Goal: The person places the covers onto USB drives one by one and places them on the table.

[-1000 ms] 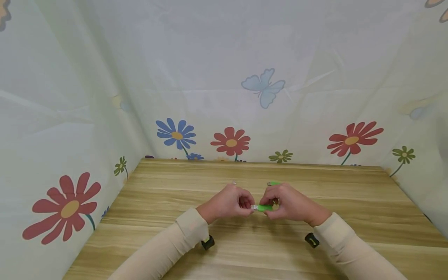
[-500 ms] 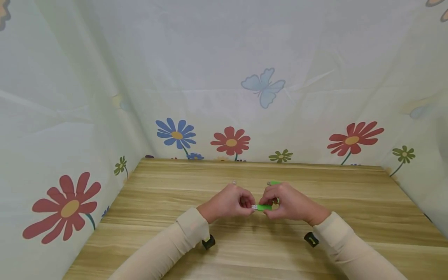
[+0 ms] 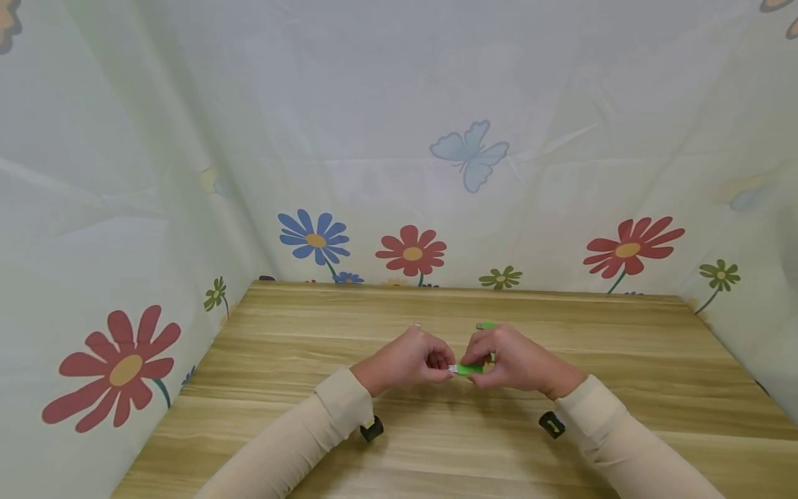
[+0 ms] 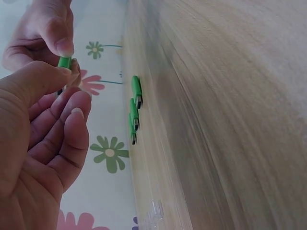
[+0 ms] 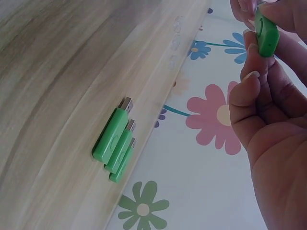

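Both hands meet over the table around one green USB flash drive (image 3: 470, 370). My right hand (image 3: 514, 360) pinches its green body (image 5: 267, 38) between thumb and fingers. My left hand (image 3: 405, 359) pinches the pale connector end with thumb and index finger. Its fingers cover much of that end, so I cannot tell whether a clear cap sits on it. Three more green USB flash drives (image 5: 111, 136) lie side by side beyond the right hand, metal plugs showing in the right wrist view. Small clear plastic pieces (image 5: 175, 42), which look like caps, lie beyond the left hand.
The wood-grain table (image 3: 299, 326) reaches back to a white curtain (image 3: 374, 138) printed with flowers and a butterfly. More curtain hangs at the left and right sides. A black strap device (image 3: 372, 429) sits under each wrist.
The hands and the pinched flash drive stay almost in place. The right hand and wrist have shifted very slightly toward the left, and less of the drive's green body shows between the hands.
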Demonstrator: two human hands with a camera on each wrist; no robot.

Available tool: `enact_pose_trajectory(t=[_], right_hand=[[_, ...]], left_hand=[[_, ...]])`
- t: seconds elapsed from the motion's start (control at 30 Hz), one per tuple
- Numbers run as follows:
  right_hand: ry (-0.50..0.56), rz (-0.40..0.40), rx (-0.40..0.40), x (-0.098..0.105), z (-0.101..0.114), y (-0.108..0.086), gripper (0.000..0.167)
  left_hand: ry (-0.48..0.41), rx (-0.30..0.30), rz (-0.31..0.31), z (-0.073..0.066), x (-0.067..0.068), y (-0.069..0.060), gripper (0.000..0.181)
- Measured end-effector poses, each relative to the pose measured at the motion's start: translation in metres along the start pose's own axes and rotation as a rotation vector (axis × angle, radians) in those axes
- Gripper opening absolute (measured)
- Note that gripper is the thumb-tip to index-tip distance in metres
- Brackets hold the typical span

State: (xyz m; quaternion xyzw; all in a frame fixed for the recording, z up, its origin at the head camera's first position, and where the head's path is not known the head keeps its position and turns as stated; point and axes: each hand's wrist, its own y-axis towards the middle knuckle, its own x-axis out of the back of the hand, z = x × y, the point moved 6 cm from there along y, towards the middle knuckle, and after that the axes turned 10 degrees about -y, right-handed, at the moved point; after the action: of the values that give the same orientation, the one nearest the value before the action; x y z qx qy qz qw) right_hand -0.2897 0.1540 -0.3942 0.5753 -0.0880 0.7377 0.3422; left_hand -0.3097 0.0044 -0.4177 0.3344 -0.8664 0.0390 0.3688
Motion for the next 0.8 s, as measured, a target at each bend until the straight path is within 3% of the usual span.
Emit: enact_pose_trajectory(t=[0.17,0.37,0.6,0.8], right_hand=[[0.012,-0.007,0.003,-0.003,-0.002,0.002,0.017],[0.021,-0.033,0.018,-0.009,-0.007,0.003,0.014],[0.017,-0.012,-0.050,-0.017,-0.015,0.005,0.012],[-0.028,-0.018,-0.092,-0.025,-0.021,0.006,0.012]], left_hand=[[0.032,-0.002,0.004,0.003,-0.001,0.001,0.006],[0.117,0.057,-0.001,0.007,-0.001,0.003,0.006],[0.172,0.120,0.000,0.010,-0.002,0.004,0.007],[0.240,0.073,-0.005,0.022,-0.009,0.010,0.005]])
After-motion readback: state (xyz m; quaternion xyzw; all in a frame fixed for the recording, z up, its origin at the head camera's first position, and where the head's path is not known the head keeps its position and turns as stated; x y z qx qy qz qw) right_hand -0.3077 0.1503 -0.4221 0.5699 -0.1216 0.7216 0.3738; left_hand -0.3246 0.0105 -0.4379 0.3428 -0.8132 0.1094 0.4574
